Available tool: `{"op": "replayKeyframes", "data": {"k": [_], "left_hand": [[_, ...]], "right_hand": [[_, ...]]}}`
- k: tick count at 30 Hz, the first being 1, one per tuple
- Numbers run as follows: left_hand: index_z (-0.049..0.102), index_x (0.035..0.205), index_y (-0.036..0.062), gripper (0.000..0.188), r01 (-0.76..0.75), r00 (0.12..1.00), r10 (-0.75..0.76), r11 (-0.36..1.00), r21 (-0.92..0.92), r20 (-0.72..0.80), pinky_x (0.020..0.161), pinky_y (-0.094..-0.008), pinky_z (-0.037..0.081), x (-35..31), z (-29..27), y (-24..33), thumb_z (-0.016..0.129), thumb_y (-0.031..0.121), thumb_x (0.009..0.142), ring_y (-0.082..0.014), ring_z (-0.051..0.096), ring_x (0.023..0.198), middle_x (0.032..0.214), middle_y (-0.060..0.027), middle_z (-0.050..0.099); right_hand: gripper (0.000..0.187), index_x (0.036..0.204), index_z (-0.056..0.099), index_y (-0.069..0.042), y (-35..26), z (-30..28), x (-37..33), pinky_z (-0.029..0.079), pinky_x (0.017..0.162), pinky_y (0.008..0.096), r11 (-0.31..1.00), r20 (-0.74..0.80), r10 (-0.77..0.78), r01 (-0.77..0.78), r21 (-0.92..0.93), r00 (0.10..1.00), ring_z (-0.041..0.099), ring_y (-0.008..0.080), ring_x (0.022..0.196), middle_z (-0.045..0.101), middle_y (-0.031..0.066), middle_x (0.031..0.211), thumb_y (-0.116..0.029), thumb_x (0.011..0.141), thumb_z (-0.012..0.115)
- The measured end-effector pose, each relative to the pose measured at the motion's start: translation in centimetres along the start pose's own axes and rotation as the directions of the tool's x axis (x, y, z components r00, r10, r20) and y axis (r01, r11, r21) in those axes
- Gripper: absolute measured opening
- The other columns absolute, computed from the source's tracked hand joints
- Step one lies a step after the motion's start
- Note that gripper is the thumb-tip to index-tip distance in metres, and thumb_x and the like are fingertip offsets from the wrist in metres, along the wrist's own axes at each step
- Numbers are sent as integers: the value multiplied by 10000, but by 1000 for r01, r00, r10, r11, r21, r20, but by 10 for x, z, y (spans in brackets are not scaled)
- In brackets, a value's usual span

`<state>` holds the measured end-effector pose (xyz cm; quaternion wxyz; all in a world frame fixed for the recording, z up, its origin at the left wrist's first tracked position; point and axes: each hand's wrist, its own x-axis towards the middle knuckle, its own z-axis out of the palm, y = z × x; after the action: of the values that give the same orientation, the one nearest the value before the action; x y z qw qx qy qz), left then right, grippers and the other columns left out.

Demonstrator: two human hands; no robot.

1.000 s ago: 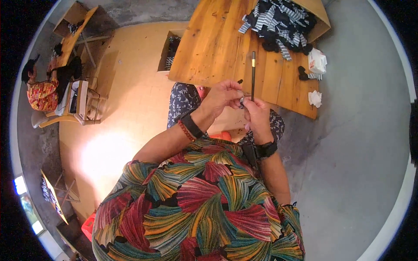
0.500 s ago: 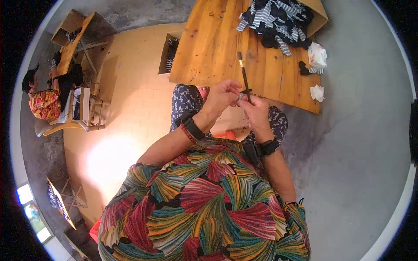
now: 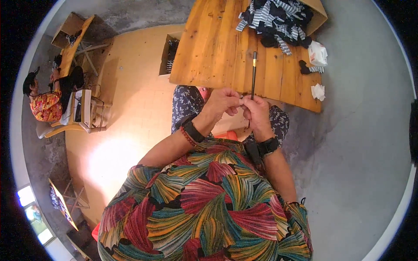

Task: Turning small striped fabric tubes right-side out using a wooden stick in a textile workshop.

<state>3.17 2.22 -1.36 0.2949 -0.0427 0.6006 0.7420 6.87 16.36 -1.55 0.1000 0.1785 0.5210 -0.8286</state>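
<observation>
Over the near edge of the table, both my hands meet with their fingertips almost touching. My right hand [image 3: 257, 114] grips a thin black stick [image 3: 254, 78] with a yellow band near its top. The stick stands nearly upright in the picture, its upper part against the tabletop, and its lower end shows below the hand. My left hand [image 3: 222, 105] is closed in a pinch beside the right thumb. Whatever lies between those fingertips is too small to name. Farther off, a heap of black and grey-striped knit pieces [image 3: 276, 19], seemingly socks, covers the table's far right.
The wooden table [image 3: 209, 52] ends just beyond my knees. Along its right side are a white packet [image 3: 318, 54], one striped knit piece [image 3: 311, 68] and a crumpled tissue [image 3: 318, 92]. A cardboard box [image 3: 163, 56] stands left. At far left, another person [image 3: 45, 104] sits at a table.
The stick has swung from a leftward slant to nearly upright, its tip moving right. My left fingers have lowered and closed in toward the right thumb.
</observation>
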Motion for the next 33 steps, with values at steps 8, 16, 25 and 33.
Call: {"op": "replayKeyframes", "data": {"k": [8, 16, 25, 33], "left_hand": [[565, 755, 15, 79, 192, 971, -137, 934, -302, 194, 424, -249, 458, -1, -14, 7, 617, 59, 716, -156, 560, 480, 629, -83, 585], [559, 763, 35, 79, 73, 979, -41, 986, -153, 200, 411, -244, 450, -3, -11, 22, 620, 75, 733, -139, 551, 465, 600, -48, 565], [572, 784, 25, 94, 144, 959, -72, 957, -252, 273, 412, -241, 461, -1, -17, 3, 624, 81, 729, -145, 570, 479, 580, -51, 563], [541, 804, 35, 120, 52, 967, 24, 955, -290, 253, 429, -233, 441, -7, -19, -2, 608, 125, 764, -137, 539, 467, 594, -36, 549]], "right_hand": [[63, 729, 570, -61, 15, -11, 10, 222, 350, 169, 988, -9, -102, 100, -118, 995, 355, 19, 420, 481, -34, 590, -112, 766, 575], [134, 683, 559, -76, -18, 1, -13, 232, 376, 180, 998, -100, -58, 60, 10, 993, 341, 2, 439, 460, -69, 589, -162, 767, 617], [103, 765, 586, -37, -23, 5, -16, 280, 324, 180, 957, 102, 10, 20, -290, 995, 358, 22, 372, 445, -45, 511, -134, 789, 557], [92, 781, 607, -9, -10, -3, -7, 343, 440, 185, 997, 65, 68, -70, 33, 996, 431, 25, 506, 524, -34, 613, -80, 781, 547]]}}
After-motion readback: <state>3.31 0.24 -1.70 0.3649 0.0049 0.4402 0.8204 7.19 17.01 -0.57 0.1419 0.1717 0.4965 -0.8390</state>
